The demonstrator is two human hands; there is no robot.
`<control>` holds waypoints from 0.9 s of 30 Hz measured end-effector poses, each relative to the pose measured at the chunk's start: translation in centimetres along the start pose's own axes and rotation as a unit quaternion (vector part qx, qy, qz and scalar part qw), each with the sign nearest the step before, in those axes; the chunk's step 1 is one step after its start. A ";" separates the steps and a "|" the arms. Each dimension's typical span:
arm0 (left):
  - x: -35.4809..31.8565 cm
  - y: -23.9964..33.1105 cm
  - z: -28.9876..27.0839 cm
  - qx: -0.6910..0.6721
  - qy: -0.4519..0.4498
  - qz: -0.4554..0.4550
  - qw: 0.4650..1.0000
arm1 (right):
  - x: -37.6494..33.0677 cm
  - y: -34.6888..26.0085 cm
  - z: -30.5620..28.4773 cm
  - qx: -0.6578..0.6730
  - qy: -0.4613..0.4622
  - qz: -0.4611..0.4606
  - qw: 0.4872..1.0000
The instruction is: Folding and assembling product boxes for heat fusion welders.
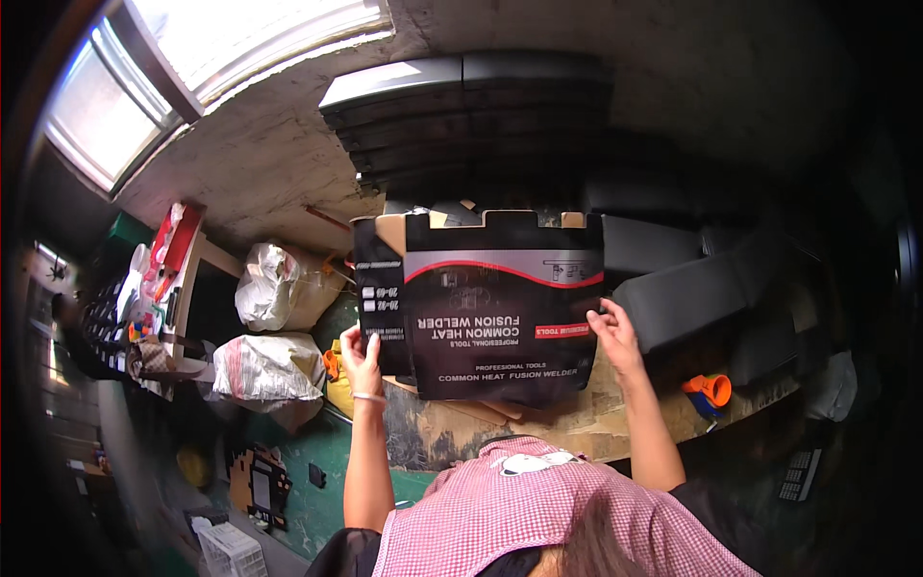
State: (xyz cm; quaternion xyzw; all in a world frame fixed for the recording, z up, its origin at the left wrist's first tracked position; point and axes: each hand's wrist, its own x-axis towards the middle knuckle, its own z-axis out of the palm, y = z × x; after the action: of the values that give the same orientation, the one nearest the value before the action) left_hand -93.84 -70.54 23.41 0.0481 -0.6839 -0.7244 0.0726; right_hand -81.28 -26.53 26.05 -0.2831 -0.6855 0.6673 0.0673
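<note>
A black printed cardboard box (481, 332), partly unfolded, is held up in front of me above the wooden table (601, 409). It has a silver and red curved band, and its notched brown-edged flaps point away from me. My left hand (361, 362) grips its left side panel, thumb on the printed face. At the right edge, my right hand (617, 337) pinches the cardboard between thumb and fingers. Behind the box, part of the tabletop is hidden.
Black cases (461, 106) are stacked against the back wall, and more black cases (683, 298) lie at right. An orange ring-shaped object (710, 389) sits near the table's right front edge. White sacks (269, 373) stand at left; a white plastic basket (231, 550) is lower left.
</note>
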 end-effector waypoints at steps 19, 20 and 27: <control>-31.7 12.1 7.3 -0.076 0.075 0.042 0.993 | -15.3 -9.4 -18.4 0.056 -0.513 -0.169 0.839; -32.4 11.8 7.7 -0.098 -0.005 0.034 0.995 | -15.0 -8.3 -19.3 0.083 -0.426 -0.188 0.881; -36.3 11.4 16.0 -0.165 -0.073 0.031 0.983 | -14.3 -4.3 -22.5 -0.043 -0.101 -0.167 0.980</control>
State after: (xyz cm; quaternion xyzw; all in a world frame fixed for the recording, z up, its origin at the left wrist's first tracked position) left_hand -60.32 -49.18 34.65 -0.0385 -0.5592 -0.8265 0.0522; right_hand -60.15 -13.39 36.50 -0.0989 -0.7541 0.6421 0.0960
